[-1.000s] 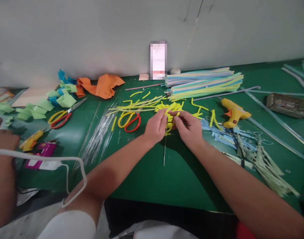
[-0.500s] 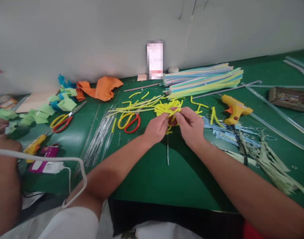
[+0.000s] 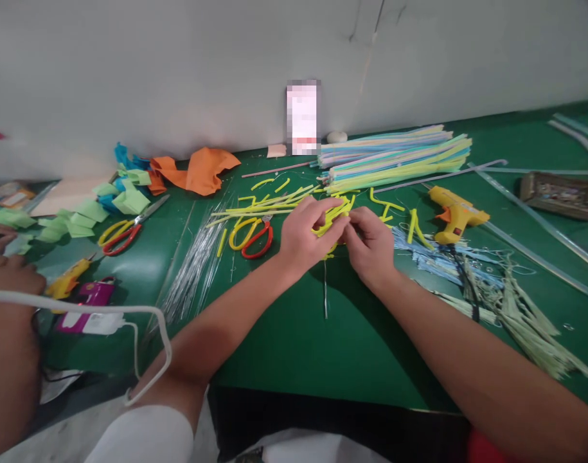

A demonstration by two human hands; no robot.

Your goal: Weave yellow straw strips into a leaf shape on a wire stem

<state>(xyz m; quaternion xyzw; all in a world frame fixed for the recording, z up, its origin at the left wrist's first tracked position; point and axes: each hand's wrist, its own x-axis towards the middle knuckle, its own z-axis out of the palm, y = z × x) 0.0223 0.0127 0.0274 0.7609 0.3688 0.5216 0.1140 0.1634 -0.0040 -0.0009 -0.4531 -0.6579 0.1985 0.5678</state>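
**Both hands pinch a yellow straw cluster at mid-worktop**

A green worktop (image 3: 284, 347) runs along a pale wall and carries everything else. At its far edge lies a long bundle of pastel straws (image 3: 394, 161), with loose yellow straw lengths (image 3: 265, 202) spread just in front of it. A sheaf of thin silver wires (image 3: 192, 270) lies left of centre, and crumpled orange paper (image 3: 202, 170) sits near the wall. To the right a yellow glue gun (image 3: 455, 212) rests beside pale blue shreds (image 3: 433, 257). Red-and-yellow scissors (image 3: 252, 235) lie just left of the hands.

The left hand (image 3: 306, 238) and right hand (image 3: 371, 247) meet over the middle of the worktop. Between them is the yellow straw cluster (image 3: 333, 215), held just above the surface. The left grip is closed around the cluster's near side, with its fingers curled over the short pieces. The right grip pinches it from the other side with its fingertips pressed together. A thin wire stem (image 3: 325, 292) hangs from the cluster toward the person.
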